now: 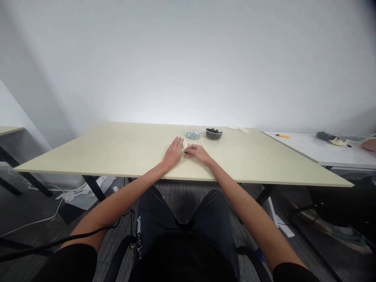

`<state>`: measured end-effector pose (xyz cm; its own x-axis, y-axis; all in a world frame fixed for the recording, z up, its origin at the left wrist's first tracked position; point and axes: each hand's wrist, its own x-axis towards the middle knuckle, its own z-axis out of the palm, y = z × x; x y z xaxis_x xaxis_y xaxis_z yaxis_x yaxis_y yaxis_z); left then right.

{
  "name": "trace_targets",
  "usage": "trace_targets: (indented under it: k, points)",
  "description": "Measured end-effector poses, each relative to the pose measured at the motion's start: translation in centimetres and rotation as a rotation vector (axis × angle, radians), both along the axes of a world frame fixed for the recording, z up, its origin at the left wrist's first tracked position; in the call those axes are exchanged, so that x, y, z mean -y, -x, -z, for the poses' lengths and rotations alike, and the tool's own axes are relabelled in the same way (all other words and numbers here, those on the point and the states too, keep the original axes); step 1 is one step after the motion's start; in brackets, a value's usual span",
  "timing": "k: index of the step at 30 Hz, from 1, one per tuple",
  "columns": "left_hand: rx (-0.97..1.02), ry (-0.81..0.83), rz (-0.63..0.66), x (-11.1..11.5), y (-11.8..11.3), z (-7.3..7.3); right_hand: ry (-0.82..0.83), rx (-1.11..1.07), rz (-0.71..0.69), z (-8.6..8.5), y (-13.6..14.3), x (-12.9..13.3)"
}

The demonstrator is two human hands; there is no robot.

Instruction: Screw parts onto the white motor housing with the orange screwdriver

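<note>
Close to the front of the pale table, my left hand (173, 152) is curled against a small off-white part (185, 145) with a shiny metallic bit at its side, and steadies it on the tabletop. My right hand (197, 152) meets it from the other side. Its thumb and fingers are pinched on a small dark piece (185, 151) at the near end of the white part. The fingers cover much of both, so their exact kind cannot be made out. Behind the hands stand a clear bowl of small silvery-blue pieces (193, 134) and a clear bowl of black pieces (214, 134).
White scraps (243, 130) lie at the table's back edge by the wall. On the white table (305, 150) at the right are a yellow cutter (282, 136) and a black-and-white object (333, 139). A dark cable (67, 238) crosses at lower left.
</note>
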<state>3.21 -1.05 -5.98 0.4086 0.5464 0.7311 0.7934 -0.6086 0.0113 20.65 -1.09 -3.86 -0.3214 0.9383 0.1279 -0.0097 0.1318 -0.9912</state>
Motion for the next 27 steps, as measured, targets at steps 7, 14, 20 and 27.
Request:
trace_targets:
  k: [7, 14, 20, 27]
  points:
    - [-0.026, 0.004, -0.017, 0.09, -0.02, -0.06, -0.013, 0.008, -0.008, 0.02, -0.03, -0.03]
    - [-0.042, -0.004, -0.017, 0.26, -0.05, -0.28, -0.045, 0.045, 0.002, 0.21, -0.02, -0.22]
    - [-0.029, 0.005, -0.002, 0.18, -0.04, -0.21, -0.111, 0.134, 0.041, 0.63, 0.03, -0.68]
    - [0.029, 0.142, -0.097, 0.52, 0.0, -0.44, -0.34, 0.337, 0.289, 0.64, -0.21, -0.59]
